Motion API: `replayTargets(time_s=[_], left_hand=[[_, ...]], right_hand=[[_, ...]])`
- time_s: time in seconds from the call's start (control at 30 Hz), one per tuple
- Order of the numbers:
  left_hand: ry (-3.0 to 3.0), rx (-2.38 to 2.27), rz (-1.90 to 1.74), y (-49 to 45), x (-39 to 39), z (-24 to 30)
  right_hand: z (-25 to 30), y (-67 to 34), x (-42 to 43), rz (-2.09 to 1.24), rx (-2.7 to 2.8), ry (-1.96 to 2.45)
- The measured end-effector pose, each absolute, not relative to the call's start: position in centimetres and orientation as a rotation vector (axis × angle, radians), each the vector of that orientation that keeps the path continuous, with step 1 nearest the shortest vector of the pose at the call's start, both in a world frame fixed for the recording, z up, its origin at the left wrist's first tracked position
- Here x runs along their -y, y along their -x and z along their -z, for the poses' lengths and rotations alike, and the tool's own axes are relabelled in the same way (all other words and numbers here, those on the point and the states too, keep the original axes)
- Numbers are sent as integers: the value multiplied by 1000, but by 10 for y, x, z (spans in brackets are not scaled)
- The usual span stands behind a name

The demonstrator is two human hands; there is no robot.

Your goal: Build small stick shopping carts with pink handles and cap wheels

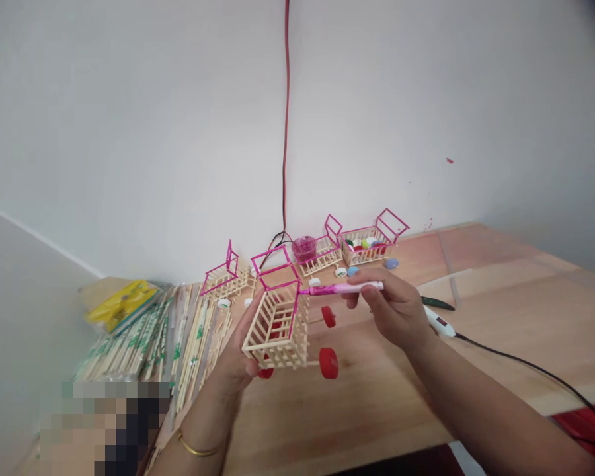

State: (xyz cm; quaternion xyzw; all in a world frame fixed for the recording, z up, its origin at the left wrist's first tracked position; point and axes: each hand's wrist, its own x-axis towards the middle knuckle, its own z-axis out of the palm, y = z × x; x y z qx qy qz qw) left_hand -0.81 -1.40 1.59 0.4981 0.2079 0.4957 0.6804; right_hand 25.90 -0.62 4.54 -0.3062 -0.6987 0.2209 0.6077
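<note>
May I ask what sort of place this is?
Probably a craft bench: the left hand holds a stick cart, the right hand a paint pen, with stick bundles beside and finished carts behind.

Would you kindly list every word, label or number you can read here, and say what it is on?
No text is legible.
Yellow packet: print blurred.
Chopstick wrappers: green marks too small.
White tool: red mark unreadable.
Stick cart in left hand, pink pen in right hand: no lettering seen.
</note>
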Motion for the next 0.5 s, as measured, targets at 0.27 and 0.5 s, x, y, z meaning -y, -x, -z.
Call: replayTargets(time_s=[0.27,0.5], left_hand=[[-1107,-451,-1121,6,14,-20],[-1116,-467,-1133,7,13,-18]], right_hand=[[-46,-258,8,-507,1617,688],[-45,-258,15,-539,1627,631]])
